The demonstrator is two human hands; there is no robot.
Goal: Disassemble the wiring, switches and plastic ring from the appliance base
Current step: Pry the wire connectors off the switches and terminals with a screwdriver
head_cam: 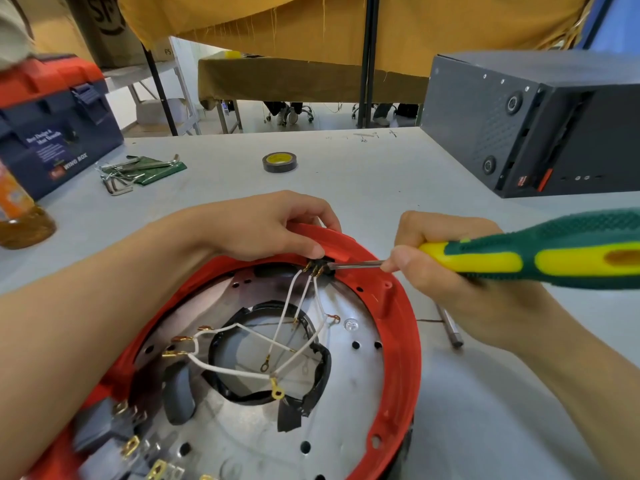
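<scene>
On the grey table (363, 188), left hand (273, 223) grips red ring (401, 327); right hand (460, 271) grips screwdriver (540, 258).

**Readable markings on the bench**

The dark blue plastic toolbox with a red lid (52, 133) carries white print ending in "WING BOX" beside a small red logo; the lines above it are too blurred to read. The brown cardboard box (104, 26) behind it shows large dark letters "SF". Faint pen marks on the grey tabletop (363, 161) cannot be made out.
</scene>
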